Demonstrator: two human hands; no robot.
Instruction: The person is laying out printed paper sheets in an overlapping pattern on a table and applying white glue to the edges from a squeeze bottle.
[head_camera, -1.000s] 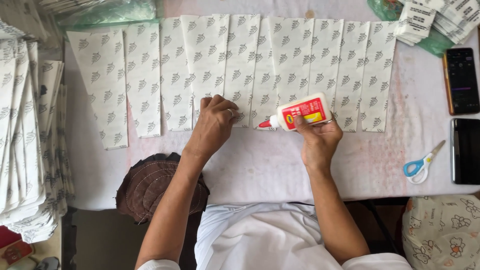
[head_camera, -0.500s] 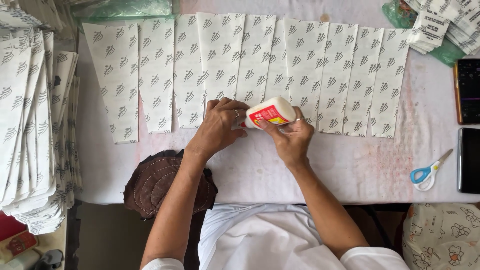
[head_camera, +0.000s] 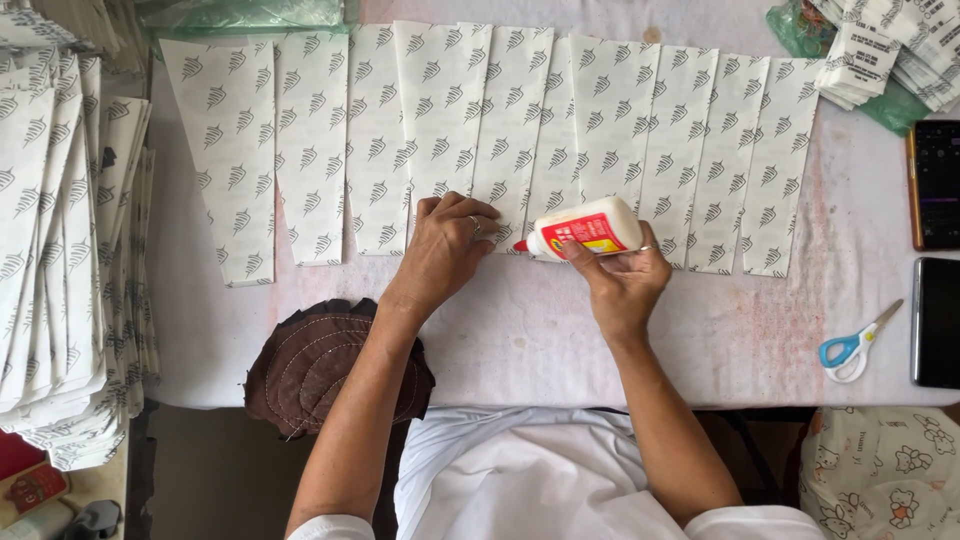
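A row of several white paper sheets (head_camera: 640, 130) printed with small grey leaf marks lies overlapping across the far part of the table (head_camera: 700, 340). My left hand (head_camera: 445, 245) presses flat on the lower end of a middle sheet (head_camera: 450, 110). My right hand (head_camera: 620, 280) grips a white glue bottle (head_camera: 590, 228) with a red label and red nozzle. The bottle lies sideways, its tip pointing left at the sheet's lower edge, just right of my left fingers.
A tall pile of the same printed sheets (head_camera: 50, 250) fills the left side. More stacks (head_camera: 880, 50) sit at the back right. Two dark phones (head_camera: 935, 185) and blue-handled scissors (head_camera: 850, 345) lie at the right. A brown round cushion (head_camera: 320, 365) hangs at the near edge.
The glue bottle and both hands shifted left along the row of sheets, then the bottle tipped so its nozzle points left by my left hand. The view also shifted slightly.
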